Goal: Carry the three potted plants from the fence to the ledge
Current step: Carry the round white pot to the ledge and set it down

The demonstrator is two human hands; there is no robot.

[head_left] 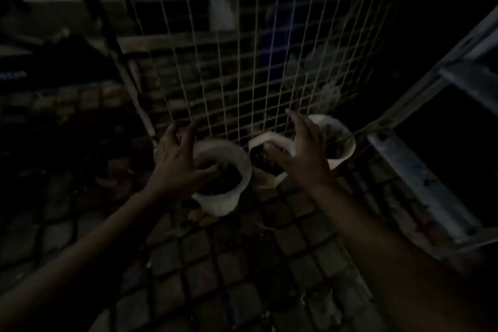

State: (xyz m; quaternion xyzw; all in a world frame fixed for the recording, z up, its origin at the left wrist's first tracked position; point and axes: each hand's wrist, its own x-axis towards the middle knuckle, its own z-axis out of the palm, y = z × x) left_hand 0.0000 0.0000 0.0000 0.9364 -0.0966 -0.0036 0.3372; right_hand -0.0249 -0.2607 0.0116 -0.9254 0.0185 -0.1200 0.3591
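Note:
Three white pots stand in a row on the paving at the foot of a wire mesh fence (pixel 242 67). The left pot (pixel 229 197) is nearest me, with dark soil inside. The middle pot (pixel 266 143) and the right pot (pixel 339 140) sit closer to the mesh. My left hand (pixel 177 162) hovers over the left pot's left rim, fingers spread and curled, holding nothing. Between the middle and right pots, my right hand (pixel 304 151) is spread open above their rims. The scene is very dark and blurred, so any plants are hard to make out.
Dark cobbled paving (pixel 242 264) covers the ground in front. A pale metal frame (pixel 420 170) runs diagonally at the right, close to the right pot. A slanted post (pixel 129 75) borders the mesh on the left. Low brickwork (pixel 67 105) lies at the left.

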